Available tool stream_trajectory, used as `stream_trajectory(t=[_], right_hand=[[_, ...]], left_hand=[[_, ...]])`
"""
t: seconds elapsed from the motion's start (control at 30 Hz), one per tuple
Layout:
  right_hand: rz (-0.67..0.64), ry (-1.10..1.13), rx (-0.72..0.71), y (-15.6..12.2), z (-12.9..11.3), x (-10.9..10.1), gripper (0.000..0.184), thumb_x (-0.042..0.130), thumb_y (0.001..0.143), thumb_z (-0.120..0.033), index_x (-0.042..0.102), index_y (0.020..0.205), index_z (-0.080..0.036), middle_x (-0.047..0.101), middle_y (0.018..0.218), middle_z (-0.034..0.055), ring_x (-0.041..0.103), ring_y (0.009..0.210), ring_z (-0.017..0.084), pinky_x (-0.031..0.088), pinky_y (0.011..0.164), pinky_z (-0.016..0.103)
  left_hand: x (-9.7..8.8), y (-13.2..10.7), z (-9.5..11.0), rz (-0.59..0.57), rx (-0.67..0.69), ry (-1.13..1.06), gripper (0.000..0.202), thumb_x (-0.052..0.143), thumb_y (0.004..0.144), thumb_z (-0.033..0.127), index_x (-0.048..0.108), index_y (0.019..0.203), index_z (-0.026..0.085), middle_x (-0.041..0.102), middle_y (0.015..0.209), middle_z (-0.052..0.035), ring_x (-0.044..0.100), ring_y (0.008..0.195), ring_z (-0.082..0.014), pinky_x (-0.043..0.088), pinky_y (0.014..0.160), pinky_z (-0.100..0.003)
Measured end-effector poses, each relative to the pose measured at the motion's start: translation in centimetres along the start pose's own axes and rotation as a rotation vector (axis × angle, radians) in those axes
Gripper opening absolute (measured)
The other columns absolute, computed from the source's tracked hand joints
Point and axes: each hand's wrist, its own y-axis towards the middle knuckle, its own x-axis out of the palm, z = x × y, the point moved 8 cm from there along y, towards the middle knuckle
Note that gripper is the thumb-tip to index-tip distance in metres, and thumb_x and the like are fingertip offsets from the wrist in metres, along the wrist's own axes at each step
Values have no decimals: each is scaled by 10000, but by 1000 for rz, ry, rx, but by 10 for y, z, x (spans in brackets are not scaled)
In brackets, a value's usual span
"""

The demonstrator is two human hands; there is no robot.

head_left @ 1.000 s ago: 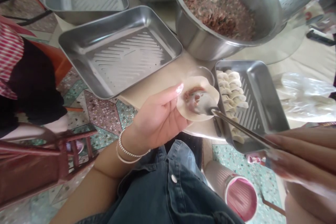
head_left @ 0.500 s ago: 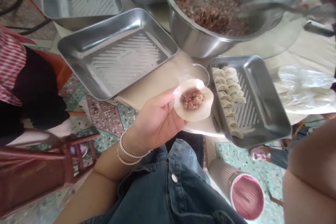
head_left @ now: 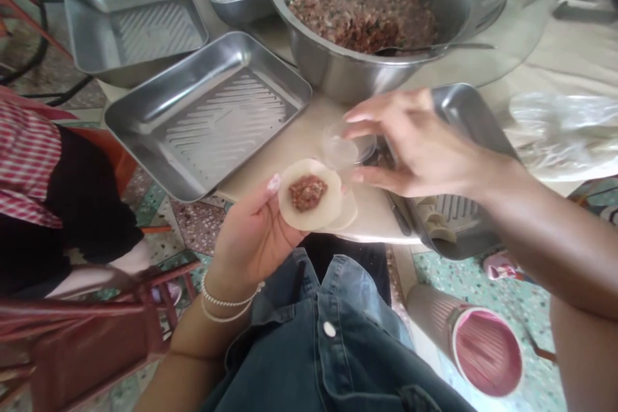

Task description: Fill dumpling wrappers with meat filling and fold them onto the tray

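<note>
My left hand (head_left: 253, 232) holds a round dumpling wrapper (head_left: 290, 212) from beneath, thumb on its edge. A lump of minced meat filling (head_left: 308, 193) sits in the wrapper's middle. Part of another pale wrapper (head_left: 346, 211) shows just beyond its right side. My right hand (head_left: 410, 145) hovers with thumb and fingers apart, holding nothing, near a small clear dish (head_left: 340, 147). Below this hand and forearm lies a metal tray (head_left: 458, 103) of folded dumplings (head_left: 438, 228), mostly hidden by the arm.
A large steel bowl (head_left: 333, 71) of minced filling stands at the back, a spoon (head_left: 449, 46) resting in it. A metal tray (head_left: 226, 112) lies at left, two more behind. Plastic bags (head_left: 564, 135) lie at right. A bin (head_left: 487, 351) stands on the floor; another person (head_left: 91, 193) is at left.
My right hand has come into view from the right, over the dumpling tray. The spoon, blurred earlier, now rests in the bowl. My left hand and wrapper have shifted left in view.
</note>
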Motion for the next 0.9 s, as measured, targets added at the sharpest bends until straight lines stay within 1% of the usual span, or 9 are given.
stream_trajectory(t=[0.1,0.17,0.27,0.43,0.53,0.63,0.73,0.8,0.9], right_hand=[[-118,-56,-10,14,0,32,718,455,860,-663,353,1309,-111,607,1181,162,542,1123,327,354,915,524],[-149,-124,-8,18,3,41,764,402,850,-720,381,1278,-88,593,1199,192,573,1058,331,344,913,540],[-76,-142,-7,12,-3,28,705,373,882,-692,398,1267,-102,639,1126,155,586,1048,312,344,898,515],[263,1,0,-23,-34,-17,566,471,894,-576,371,1316,-212,654,1155,61,584,1079,271,344,873,494],[265,-39,-14,-44,-56,-12,535,547,865,-535,415,1295,-246,644,1223,20,593,1058,243,338,877,485],[302,-66,-80,-57,-73,-3,409,592,863,-474,482,1193,-258,570,1352,-26,593,1058,185,335,870,443],[362,-45,-146,-62,-81,0,332,561,881,-491,517,1124,-268,549,1375,-48,594,1069,154,309,900,417],[384,-49,-88,-61,-75,-2,378,538,885,-509,507,1182,-277,582,1337,-44,604,1041,169,312,896,423],[341,-42,25,-53,-60,-5,583,529,856,-566,398,1350,-284,640,1256,2,621,991,241,328,868,470]], left_hand=[[-7,-1,4,24,32,-11,463,271,981,228,712,986,88,748,1040,-93,701,986,-181,575,882,-308],[-7,-1,4,14,31,-19,467,271,981,224,721,954,102,752,1028,-84,702,983,-174,574,877,-292],[-2,1,4,-29,47,-37,468,283,976,216,731,885,116,763,970,-65,712,944,-168,578,853,-268],[11,7,-1,-70,30,-30,451,291,970,222,717,937,79,758,956,-102,690,1022,-209,537,948,-316],[23,10,-5,-117,16,-40,440,288,974,244,699,1009,93,750,993,-97,618,1165,-236,457,1056,-381],[29,11,-7,-134,15,-57,446,261,980,267,652,1136,119,727,1092,-82,507,1298,-239,391,1114,-421],[32,9,-8,-159,14,-62,443,258,976,270,636,1163,136,721,1116,-65,481,1321,-234,378,1125,-418],[33,7,-11,-173,-3,-48,431,275,972,273,646,1126,117,726,1097,-77,517,1288,-244,395,1114,-414],[31,6,-18,-171,-54,-19,416,290,968,259,649,1096,94,723,1095,-96,556,1246,-249,394,1116,-409]])
